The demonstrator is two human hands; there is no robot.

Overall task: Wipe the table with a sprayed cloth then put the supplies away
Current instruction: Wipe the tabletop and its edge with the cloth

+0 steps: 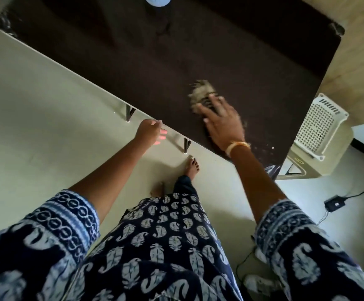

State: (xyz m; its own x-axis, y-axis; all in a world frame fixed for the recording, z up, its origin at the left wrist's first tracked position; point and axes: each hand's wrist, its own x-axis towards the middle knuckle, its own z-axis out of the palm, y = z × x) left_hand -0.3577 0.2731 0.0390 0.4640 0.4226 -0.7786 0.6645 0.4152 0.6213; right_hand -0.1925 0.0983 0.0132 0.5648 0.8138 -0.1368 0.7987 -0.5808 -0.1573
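R hand (224, 123) is flat on the cloth (200, 94), fingers spread and pressing it onto the dark counter (133, 61). So the grip there is wide, palm down, nothing pinched. Cloth is frayed, beige-grey w/ a dark patch, blurred; it sits toward the near-right part of the top, half hidden under my fingers. A bangle (237, 146) is on that wrist.

L hand (149, 130) is at the near edge of the counter, thumb side on top, fingertips going under the glass edge where they show pinkish through it. Looks like it rests on or holds the edge; can't tell which, and can't tell how tight that grip is.

A pale blue round thing (157, 1) sits at the far edge of the top, cut off by the frame; can't say what it is.

A white perforated crate (319, 127) stands on a beige unit just past the counter's right end. Black adapter (334, 203) w/ cable lies on the floor (35, 94) to the right. One bare foot (191, 168) is near a counter leg (186, 145).
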